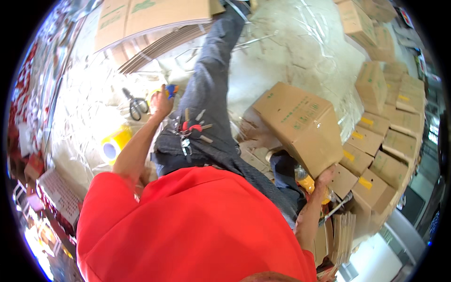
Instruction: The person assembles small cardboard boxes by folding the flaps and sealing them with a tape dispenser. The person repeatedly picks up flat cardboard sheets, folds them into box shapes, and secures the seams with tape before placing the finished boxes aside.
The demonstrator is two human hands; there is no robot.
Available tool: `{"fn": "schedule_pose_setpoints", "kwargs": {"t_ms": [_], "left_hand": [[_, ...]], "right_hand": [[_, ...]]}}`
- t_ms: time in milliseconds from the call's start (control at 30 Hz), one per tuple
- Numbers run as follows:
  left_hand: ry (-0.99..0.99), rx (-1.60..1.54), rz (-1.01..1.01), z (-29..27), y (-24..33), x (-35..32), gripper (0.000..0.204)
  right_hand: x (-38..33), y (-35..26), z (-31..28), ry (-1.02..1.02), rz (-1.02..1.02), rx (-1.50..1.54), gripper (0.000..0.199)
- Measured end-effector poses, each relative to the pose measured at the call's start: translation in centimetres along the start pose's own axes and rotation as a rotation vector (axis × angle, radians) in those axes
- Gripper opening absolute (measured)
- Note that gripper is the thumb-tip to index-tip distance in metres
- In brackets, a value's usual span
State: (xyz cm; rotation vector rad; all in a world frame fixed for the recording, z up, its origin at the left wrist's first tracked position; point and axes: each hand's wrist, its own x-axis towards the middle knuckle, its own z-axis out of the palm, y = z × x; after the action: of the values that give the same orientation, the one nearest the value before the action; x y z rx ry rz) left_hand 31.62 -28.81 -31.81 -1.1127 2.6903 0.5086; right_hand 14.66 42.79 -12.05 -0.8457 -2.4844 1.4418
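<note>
The left hand [162, 102] closes its grip on a small blue-and-yellow tool [170, 90], scissors [137, 107] lying just left of it. The right hand [325, 177] holds a closed carton [301, 126] by its lower corner. It looks like sealing work; the carton likely needs steadying next.

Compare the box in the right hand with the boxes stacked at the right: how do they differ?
The held cardboard box is tilted, gripped at a corner by the right hand; the stacked boxes sit in tidy rows. The held one looks larger, being nearer. All are brown cardboard with green print.
</note>
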Motion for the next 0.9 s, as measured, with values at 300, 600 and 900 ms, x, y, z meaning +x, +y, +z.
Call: {"fn": "schedule_pose_setpoints", "kwargs": {"t_ms": [300,600,900], "left_hand": [[-0.066,-0.727,0.823,-13.1,28.0,-0.2,0.048],[-1.133,-0.726,0.402,7.6,33.8,-1.1,0.102],[-0.958,-1.343,0.558,-14.9,37.0,-4.0,0.041]], "right_hand": [[0.3,2.7,-1.3,0.007,0.026,0.069,0.056],[1.7,5.2,-1.4,0.15,-0.177,-0.136,0.053],[0.6,2.0,-1.6,-0.338,0.242,0.208,0.048]]}}
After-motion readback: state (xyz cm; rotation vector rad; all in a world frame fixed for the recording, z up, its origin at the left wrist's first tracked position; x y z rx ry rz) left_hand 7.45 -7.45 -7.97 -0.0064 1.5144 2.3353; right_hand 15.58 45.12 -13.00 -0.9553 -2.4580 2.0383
